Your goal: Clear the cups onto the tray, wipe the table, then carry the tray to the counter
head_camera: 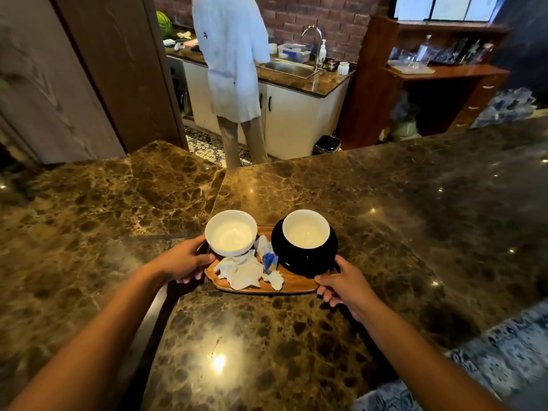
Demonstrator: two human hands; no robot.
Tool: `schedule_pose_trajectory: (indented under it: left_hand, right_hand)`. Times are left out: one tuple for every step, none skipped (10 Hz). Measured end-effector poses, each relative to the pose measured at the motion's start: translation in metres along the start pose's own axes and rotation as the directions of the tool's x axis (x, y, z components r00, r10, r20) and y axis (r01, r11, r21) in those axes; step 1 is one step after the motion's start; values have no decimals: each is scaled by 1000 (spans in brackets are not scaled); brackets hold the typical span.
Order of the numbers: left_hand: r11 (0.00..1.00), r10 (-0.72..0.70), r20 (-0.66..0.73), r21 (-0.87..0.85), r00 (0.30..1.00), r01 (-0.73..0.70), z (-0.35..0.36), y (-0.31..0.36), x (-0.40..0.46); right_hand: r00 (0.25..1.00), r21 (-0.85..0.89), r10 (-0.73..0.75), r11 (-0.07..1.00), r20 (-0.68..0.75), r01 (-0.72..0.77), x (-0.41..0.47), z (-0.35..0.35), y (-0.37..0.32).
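while both hands grasp the wooden tray, left grip, right grip, two cups aboard

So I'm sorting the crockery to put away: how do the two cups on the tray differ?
The left cup is white inside and out; the right cup is white inside but looks black outside. The left cup stands right on the wooden tray, by the left hand; the right cup sits on a black saucer, by the right hand. Both stand upright and look empty, with crumpled tissues between them.
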State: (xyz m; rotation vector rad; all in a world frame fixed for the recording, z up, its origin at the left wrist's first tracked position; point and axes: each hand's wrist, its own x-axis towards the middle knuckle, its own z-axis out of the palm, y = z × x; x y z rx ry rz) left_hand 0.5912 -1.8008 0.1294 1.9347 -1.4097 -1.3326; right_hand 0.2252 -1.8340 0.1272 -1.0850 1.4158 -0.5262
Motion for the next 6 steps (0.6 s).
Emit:
schedule_pose_trajectory:
  left_hand:
    - [1000,18,-12,-15,1000,-18,3,2,-5]
    - [1000,9,-31,-16,999,-9,7,4,-11]
    - [1000,3,-72,-6,997,-4,12,2,-14]
    - [999,30,-98,16,995,-29,15,1,-18]
    - [992,14,-31,-121,999,-18,8,-3,-25]
    - [989,-1,42,-148,999,8,-2,-19,-50]
  right_hand:
    - [1000,-10,-6,1000,1,6,2,-1,1]
    - [1000,-18,14,1000,10,-14,1,-4,-1]
    - [1000,-15,18,1000,8,-18,-1,-2,-2]
    - [999,17,-18,1000,-46,18,-12,4,-1]
    - [994,83,4,997,-109,5,-30,9,5]
    - [979,83,-51,994,-196,68,-52,11,5]
